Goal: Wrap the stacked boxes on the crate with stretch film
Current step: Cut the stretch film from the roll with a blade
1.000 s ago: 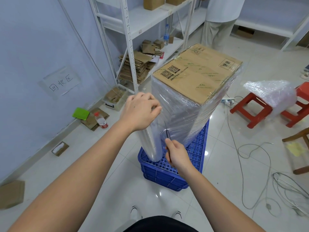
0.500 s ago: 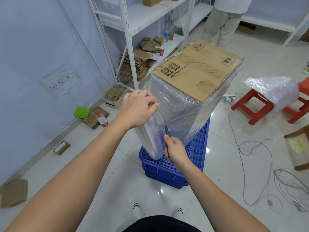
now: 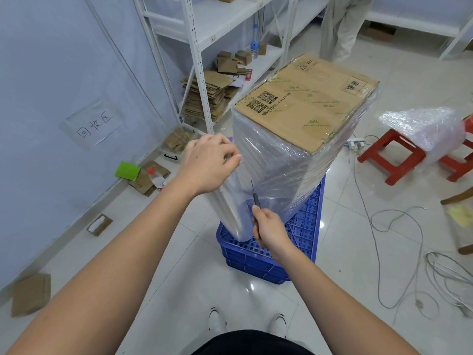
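The stacked boxes [image 3: 304, 108] stand tall on the blue crate [image 3: 302, 226] on the tiled floor, their sides bound in cloudy, wrinkled stretch film [image 3: 276, 170] while the brown cardboard top stays bare, printed with QR codes and green SEAL tape. A film roll [image 3: 231, 208] stands upright at the crate's near corner, just beside the stack. The left hand [image 3: 207, 165] curls over the roll's top, gripping it. The right hand [image 3: 268, 228] clasps a thin dark blade [image 3: 254, 192] pointing up at the film

2 bare forearms, no sleeves; dark garment [image 3: 252, 343] at waist; white shoes [image 3: 217, 319] with dark trim.
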Tool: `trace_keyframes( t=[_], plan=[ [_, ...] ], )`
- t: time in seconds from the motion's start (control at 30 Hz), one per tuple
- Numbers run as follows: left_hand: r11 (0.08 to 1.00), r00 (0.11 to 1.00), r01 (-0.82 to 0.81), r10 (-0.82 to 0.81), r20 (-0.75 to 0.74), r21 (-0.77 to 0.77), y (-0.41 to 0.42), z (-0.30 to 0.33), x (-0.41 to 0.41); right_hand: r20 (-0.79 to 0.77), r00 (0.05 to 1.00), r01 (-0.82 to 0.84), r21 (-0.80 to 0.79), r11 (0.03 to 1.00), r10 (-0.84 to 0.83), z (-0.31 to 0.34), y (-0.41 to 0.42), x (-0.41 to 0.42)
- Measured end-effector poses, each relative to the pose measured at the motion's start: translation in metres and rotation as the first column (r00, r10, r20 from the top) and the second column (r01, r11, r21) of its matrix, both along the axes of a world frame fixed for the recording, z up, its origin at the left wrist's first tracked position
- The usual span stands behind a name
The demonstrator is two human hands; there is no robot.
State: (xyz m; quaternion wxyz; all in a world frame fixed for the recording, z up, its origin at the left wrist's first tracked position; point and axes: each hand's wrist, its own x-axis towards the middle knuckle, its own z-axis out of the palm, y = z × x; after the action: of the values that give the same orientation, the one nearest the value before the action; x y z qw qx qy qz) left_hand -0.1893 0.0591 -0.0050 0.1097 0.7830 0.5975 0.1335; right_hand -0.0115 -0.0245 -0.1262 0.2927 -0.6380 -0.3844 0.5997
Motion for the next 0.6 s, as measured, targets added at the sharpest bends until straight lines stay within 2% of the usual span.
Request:
trace_keyframes(
  t=[0.23, 0.47, 0.6],
  plan=[
    [1.000, 0.999, -0.028, 0.028, 0.028, 0.006, 0.005, -0.003, -0.011, 0.038, 0.999, -0.035, -0.008, 0.999, 0.035, -0.020, -0.034, 0.008],
    [1.000, 1.000, -0.010, 0.010, 0.028, -0.009, 0.011, -0.003, -0.014, 0.065, 0.998, -0.009, 0.030, 1.000, 0.007, -0.019, 0.004, -0.006],
    [1.000, 0.999, -0.022, 0.023, 0.046, -0.010, 0.014, -0.003, -0.017, 0.067, 0.998, -0.015, 0.032, 0.999, 0.012, -0.027, -0.004, -0.003]
  ],
)
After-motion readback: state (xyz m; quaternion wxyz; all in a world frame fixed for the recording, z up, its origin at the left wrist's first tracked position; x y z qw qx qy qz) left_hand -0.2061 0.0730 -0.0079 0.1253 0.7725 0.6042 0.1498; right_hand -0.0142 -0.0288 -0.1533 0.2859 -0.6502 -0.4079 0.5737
